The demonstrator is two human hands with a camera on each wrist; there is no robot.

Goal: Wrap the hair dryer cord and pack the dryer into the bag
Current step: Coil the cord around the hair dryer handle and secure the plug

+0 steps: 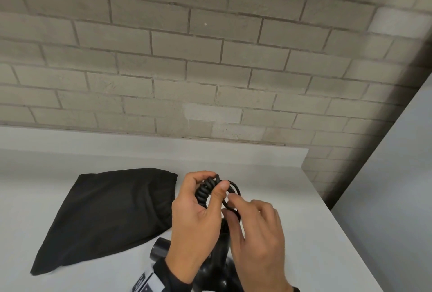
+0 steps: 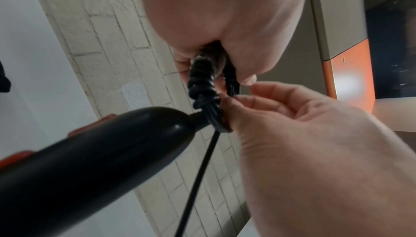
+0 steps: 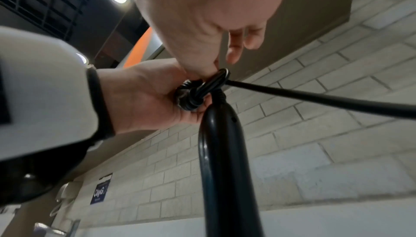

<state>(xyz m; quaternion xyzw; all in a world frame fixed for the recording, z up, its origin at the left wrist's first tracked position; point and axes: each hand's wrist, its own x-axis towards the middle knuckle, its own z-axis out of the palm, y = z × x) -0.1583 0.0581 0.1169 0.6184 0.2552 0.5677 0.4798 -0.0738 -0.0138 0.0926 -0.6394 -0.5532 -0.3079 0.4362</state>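
My left hand point(image 1: 205, 189) grips a bundle of coiled black cord point(image 1: 205, 190) above the white counter point(image 1: 292, 210), thumb pressed over the loops. My right hand point(image 1: 231, 205) pinches a loop of that cord point(image 3: 216, 82) between thumb and forefinger, just right of the left hand. The black hair dryer point(image 1: 212, 266) hangs below both hands, mostly hidden by them; its handle point(image 2: 94, 150) point(image 3: 223, 160) shows in the wrist views, with red buttons on its side. One straight strand of cord point(image 3: 315, 96) runs away from the bundle. The black drawstring bag point(image 1: 109, 214) lies flat on the counter, left of the hands.
A grey brick wall point(image 1: 210, 58) rises behind the counter. The counter's right edge point(image 1: 339, 226) runs diagonally close to my right hand. An orange and grey panel point(image 2: 349, 66) stands off to one side.
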